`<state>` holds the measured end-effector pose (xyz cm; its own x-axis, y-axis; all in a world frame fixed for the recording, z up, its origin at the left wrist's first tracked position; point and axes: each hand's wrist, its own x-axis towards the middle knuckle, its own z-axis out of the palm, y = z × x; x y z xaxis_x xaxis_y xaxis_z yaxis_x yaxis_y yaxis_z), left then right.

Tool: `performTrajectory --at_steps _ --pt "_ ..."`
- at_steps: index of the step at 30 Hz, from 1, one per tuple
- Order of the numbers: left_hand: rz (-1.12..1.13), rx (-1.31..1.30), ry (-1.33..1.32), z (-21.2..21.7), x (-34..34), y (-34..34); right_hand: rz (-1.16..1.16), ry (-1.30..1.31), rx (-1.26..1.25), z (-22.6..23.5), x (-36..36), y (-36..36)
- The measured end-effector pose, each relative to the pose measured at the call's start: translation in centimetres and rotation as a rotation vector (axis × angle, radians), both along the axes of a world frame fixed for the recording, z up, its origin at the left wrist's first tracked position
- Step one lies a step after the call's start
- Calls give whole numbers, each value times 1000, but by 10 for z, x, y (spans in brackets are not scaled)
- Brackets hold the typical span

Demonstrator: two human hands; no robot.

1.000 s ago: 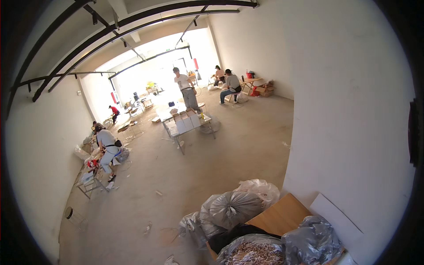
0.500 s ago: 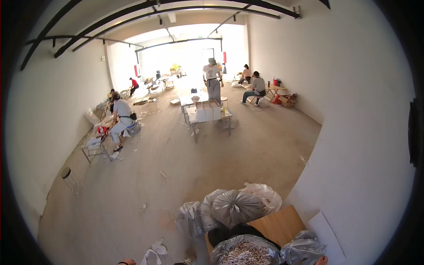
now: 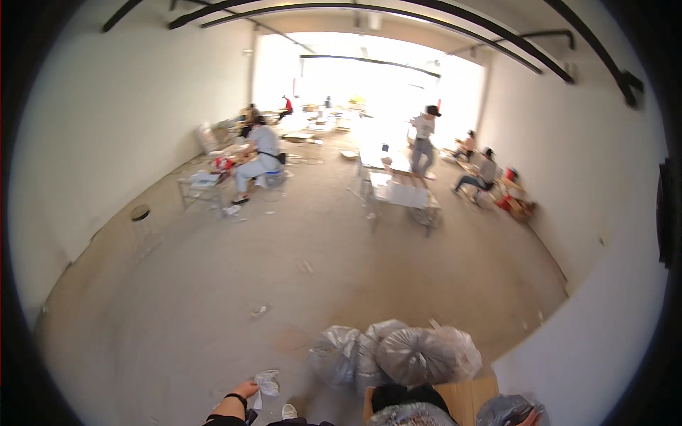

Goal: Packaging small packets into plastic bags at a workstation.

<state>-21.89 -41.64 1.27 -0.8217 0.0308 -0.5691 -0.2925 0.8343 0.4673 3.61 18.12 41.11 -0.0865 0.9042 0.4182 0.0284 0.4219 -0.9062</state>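
My left hand [image 3: 246, 388], with a black band at the wrist, reaches out at the lower left. Its fingers are closed at the edge of a crumpled, clear whitish plastic bag [image 3: 267, 382]. At the lower right my right hand [image 3: 529, 419] is partly cut off by the frame edge, its fingers gripping a grey plastic bag [image 3: 503, 410]. Between the hands, an opened plastic bag [image 3: 408, 415] with small pieces inside shows only its upper part. Black cloth [image 3: 405, 395] lies behind it, beside a wooden board [image 3: 465, 399].
Stuffed grey bags [image 3: 415, 355] stand on the floor beyond the board. A white wall [image 3: 597, 334] rises on the right. A stool [image 3: 141, 214] is at far left. Tables [image 3: 405, 192] and several seated people are farther off; one person [image 3: 423, 138] stands. A white shoe [image 3: 289, 411] shows below.
The view has turned left, so the room shifts rightward. My left hand and forearm have come farther into view beside the clear bag. Less of the opened bag's contents shows.
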Motion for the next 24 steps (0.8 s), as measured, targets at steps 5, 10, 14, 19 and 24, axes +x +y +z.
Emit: performTrajectory --at_steps 5,10,14,19,24 --pt "209 240 309 48 -51 -29 386 -178 261 0 -145 -100" --pt "426 287 516 118 -76 -73 922 -226 305 -34 -310 -188" --pt "711 331 562 187 -34 -94 1213 -297 347 -55 -395 -255" --pt "799 444 568 218 -1 -93 1395 -220 1125 -86 -483 -361" --pt "780 517 550 224 -16 -54 1769 -284 1201 -85 -530 -421"
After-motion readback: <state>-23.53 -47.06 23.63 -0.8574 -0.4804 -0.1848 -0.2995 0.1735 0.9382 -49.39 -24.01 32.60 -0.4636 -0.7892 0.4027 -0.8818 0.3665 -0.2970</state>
